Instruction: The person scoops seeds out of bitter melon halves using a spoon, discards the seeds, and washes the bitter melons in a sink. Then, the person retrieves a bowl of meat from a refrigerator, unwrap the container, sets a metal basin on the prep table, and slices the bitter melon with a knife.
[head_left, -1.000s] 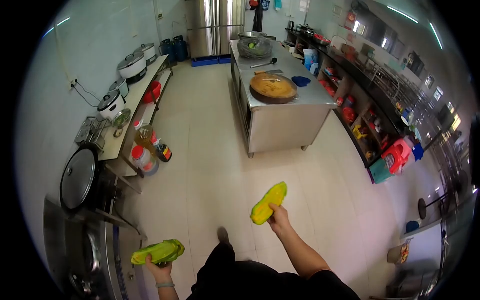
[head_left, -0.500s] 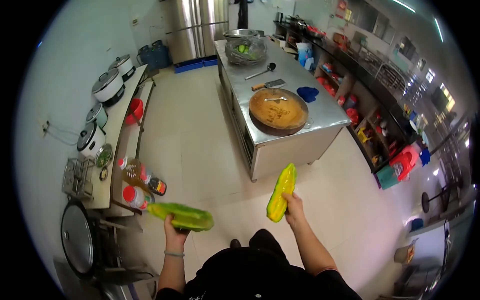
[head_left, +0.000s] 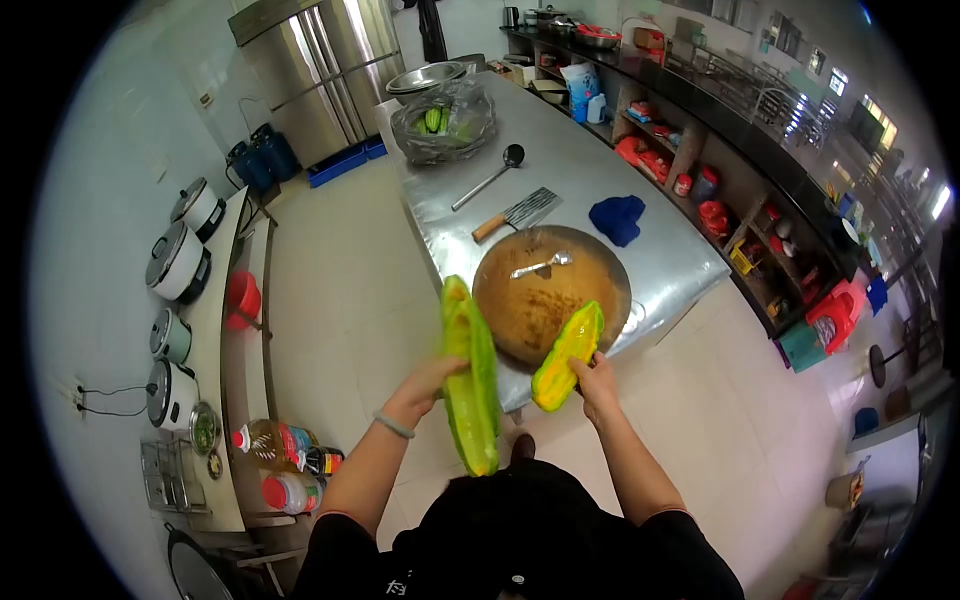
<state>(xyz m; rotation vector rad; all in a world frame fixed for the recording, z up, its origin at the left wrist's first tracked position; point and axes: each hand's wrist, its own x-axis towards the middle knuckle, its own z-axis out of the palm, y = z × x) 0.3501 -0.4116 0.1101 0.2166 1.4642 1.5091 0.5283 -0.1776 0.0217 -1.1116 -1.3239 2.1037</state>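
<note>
My left hand (head_left: 437,384) is closed around a long green gourd half (head_left: 470,385), held nearly upright with its hollowed, pale green inside showing. In my right hand (head_left: 597,386) is a shorter gourd half (head_left: 569,356) with bright yellow flesh and a green rim, tilted over the near edge of a round wooden chopping board (head_left: 545,315). On that board lies a small metal spoon (head_left: 541,265). Just beyond it rests a cleaver (head_left: 517,214) with a wooden handle.
The steel table (head_left: 420,200) also carries a ladle (head_left: 488,177), a blue cloth (head_left: 617,219) and a plastic bag (head_left: 443,122) with green vegetables. Rice cookers (head_left: 180,262) line the left bench, with an oil bottle (head_left: 275,443) beside it. Shelves run along the right.
I have come closer to the steel table. The left gourd half has turned from lying sideways to nearly upright and moved right; the right one now overlaps the board's near edge.
</note>
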